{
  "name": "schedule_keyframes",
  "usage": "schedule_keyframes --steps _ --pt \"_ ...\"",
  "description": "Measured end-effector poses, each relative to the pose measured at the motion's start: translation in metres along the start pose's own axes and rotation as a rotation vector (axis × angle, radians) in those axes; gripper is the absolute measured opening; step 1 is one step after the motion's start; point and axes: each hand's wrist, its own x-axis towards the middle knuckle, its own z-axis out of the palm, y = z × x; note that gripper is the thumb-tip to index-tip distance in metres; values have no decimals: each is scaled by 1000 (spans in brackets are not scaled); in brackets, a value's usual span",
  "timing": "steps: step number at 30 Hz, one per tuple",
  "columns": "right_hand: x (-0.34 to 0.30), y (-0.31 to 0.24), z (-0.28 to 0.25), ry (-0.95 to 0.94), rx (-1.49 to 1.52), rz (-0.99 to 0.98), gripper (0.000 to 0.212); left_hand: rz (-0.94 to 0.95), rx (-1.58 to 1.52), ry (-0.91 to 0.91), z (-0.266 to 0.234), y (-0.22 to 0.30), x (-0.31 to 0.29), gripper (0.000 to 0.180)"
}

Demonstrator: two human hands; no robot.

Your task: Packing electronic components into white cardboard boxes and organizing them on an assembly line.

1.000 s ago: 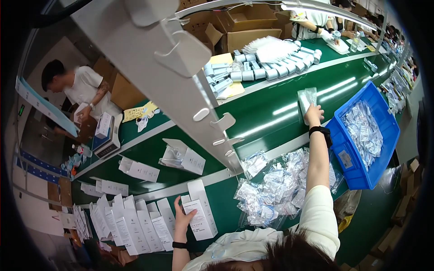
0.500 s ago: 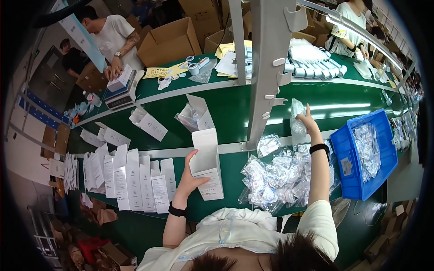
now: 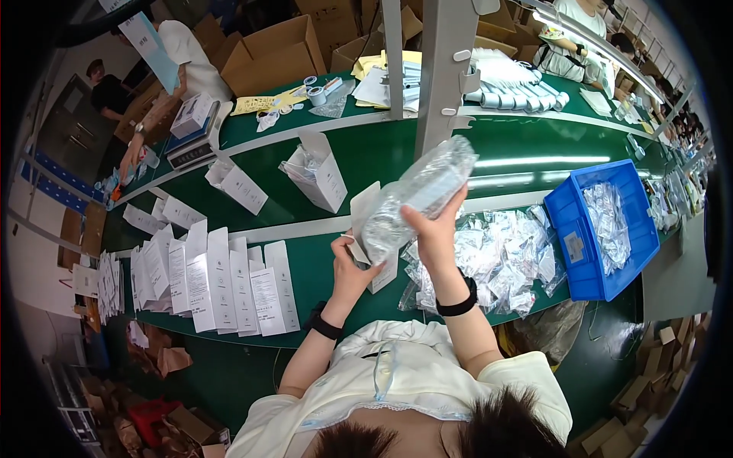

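While your R hand [image 3: 437,235] clamps the clear-wrapped pkg [image 3: 418,200], thumb across its near face & fingers mostly hidden behind, your L hand [image 3: 351,271] grips the white carton [image 3: 385,278] at its left side, fingers curled, thumb toward the pkg's low end. Pkg slants over the green table [image 3: 317,278], at the carton's mouth; can't tell if its near end is inside or just in front. Wrap is glossy, bubbly film w/ something pale blue inside, shape unclear. Carton's smooth, stiff & boxy, flap up, mostly covered by pkg & your L hand. Just right: a heap of clear plastic bags [image 3: 496,252], shiny & wrinkled, contents hard to make out; right of that, a blue plastic bin [image 3: 569,221] w/ more bags. On your left, a carton row [image 3: 229,290], flaps up, printed faces. Far side: an open-topped box [image 3: 324,183] w/ clear bag inside. Far left, a co-worker [image 3: 187,49], head hidden by a hanging sheet [image 3: 149,53].
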Motion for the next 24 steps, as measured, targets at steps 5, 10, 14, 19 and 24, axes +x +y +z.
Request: schedule_keyframes --steps 5,10,14,19,24 --pt "-22 28 7 -187 -780 -413 64 128 61 117 13 1 -9 70" --pt "-20 34 -25 -452 -884 -524 19 28 24 134 -5 -7 -22 68" --pt "45 61 -101 -202 -1287 -494 23 295 -95 -27 -30 -30 -32 65" --pt "109 146 -211 -477 -1863 126 47 242 -32 -54 -52 -19 -31 68" --pt "98 123 -174 -582 -1812 133 50 138 142 25 -73 9 -38 47"
